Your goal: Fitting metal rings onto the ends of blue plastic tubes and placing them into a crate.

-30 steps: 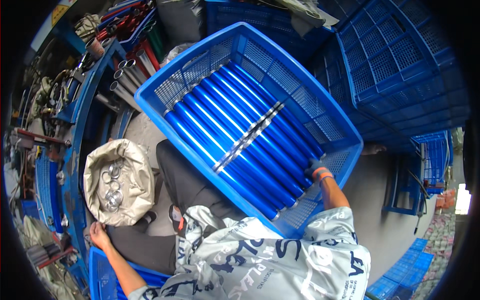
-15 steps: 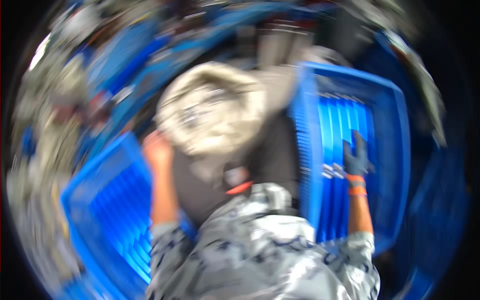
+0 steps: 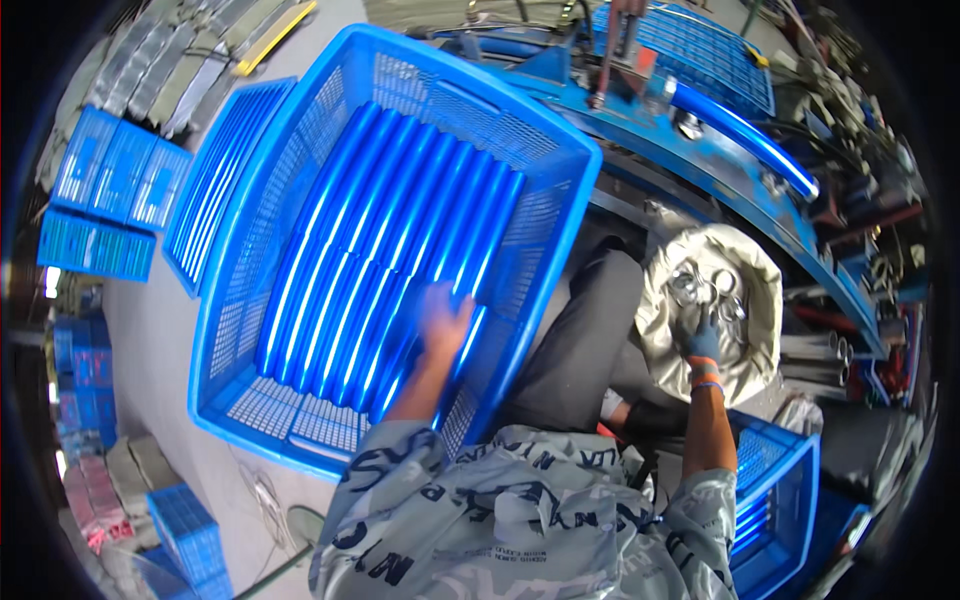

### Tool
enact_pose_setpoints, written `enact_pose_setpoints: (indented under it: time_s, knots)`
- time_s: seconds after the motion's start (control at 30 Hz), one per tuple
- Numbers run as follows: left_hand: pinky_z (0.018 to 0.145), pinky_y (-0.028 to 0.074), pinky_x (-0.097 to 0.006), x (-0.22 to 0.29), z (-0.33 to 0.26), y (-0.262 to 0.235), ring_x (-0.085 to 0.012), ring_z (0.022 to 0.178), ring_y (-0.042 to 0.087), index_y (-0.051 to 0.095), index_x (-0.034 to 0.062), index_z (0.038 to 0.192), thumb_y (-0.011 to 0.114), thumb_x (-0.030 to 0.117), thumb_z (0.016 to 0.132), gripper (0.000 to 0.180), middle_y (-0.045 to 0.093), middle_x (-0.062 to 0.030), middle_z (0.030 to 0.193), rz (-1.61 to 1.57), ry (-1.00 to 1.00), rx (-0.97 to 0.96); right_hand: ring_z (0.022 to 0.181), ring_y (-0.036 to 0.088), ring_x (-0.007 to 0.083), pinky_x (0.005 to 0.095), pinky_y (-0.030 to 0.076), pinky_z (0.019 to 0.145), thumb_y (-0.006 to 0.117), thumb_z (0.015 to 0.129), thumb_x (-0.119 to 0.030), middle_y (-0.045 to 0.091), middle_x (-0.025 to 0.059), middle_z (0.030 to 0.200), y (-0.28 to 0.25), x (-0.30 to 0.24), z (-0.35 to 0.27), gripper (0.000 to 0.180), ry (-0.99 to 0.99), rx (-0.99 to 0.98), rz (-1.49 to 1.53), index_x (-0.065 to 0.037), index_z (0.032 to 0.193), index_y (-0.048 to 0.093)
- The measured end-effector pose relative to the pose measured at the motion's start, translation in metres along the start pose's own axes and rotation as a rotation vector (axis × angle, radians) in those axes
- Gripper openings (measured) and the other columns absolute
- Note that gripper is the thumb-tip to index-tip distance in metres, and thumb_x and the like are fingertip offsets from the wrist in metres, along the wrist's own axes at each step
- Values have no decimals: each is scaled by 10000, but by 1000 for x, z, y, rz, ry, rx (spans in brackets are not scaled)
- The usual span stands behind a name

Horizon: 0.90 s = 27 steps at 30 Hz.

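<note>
Two hands | left hand (image 3: 445, 318) blurred over glossy tubes (image 3: 370, 270), grip unclear | right hand (image 3: 704, 340) in sack (image 3: 665, 330), grip hidden

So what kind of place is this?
Probably a small factory workshop: big blue plastic mesh crate packed with glossy blue tubes, pale sack of shiny metal rings, and stacked blue crates nearby.

Both arms extend forward from patterned short sleeves. The left hand (image 3: 445, 318) — bare and motion-blurred — spreads its fingers, palm down. The right hand (image 3: 704, 342), in a blue glove with an orange band at the wrist, points its fingers downward, forearm straight.
</note>
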<state>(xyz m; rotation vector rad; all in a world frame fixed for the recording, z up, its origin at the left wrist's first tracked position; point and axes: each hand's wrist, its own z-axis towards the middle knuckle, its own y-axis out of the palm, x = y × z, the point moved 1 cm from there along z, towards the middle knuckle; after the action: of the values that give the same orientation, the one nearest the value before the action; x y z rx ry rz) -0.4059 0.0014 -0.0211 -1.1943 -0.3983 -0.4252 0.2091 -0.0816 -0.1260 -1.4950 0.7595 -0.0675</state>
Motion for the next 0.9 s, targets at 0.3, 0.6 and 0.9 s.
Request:
enact_pose_setpoints:
  time_s: [0.3,0.6,0.9]
  knots:
    - [1100,592,-578,-111,-123,-41,-473,1351,700,550,-3,1585,961,518,859,984,669,-278,1513,282,-346,-637,1375,688,482,521,553,1174,812,983,-544,720,279,1517,3,-10,35,746,-73,44,-83,-30,1517,725]
    - [1114,593,-515,-87,-94,-74,-463,1270,750,599,2,1567,971,460,790,976,759,-295,1373,51,-367,-709,1586,457,544,657,393,1313,666,1048,-592,491,167,1792,-26,-17,86,641,-12,-145,-421,-311,1624,654]
    - [1073,597,-536,42,-51,-80,-471,1262,749,623,31,1544,959,436,798,914,767,-289,1356,-152,-150,-564,1050,738,539,661,556,985,763,974,-565,796,276,1163,-27,44,44,529,-319,54,-424,-180,1332,821]
